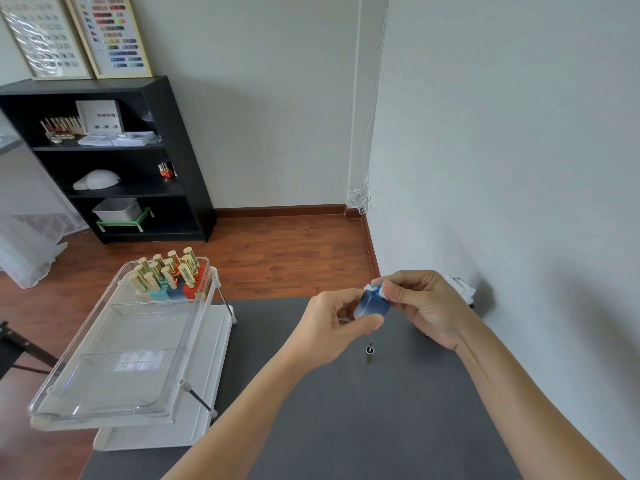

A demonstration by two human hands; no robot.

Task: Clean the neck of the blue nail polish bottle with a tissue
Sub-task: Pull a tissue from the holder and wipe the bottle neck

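Left hand (332,323) grips tilted blue bottle (372,304) above grey table (346,427); right hand (420,303) presses white tissue (374,288) on its neck; gold cap (369,354) upright below

Cap (369,353) on table (346,427), tray (114,358) left.

A clear tray (114,344) holds gold-capped bottles (168,273) near a black shelf (180,161).
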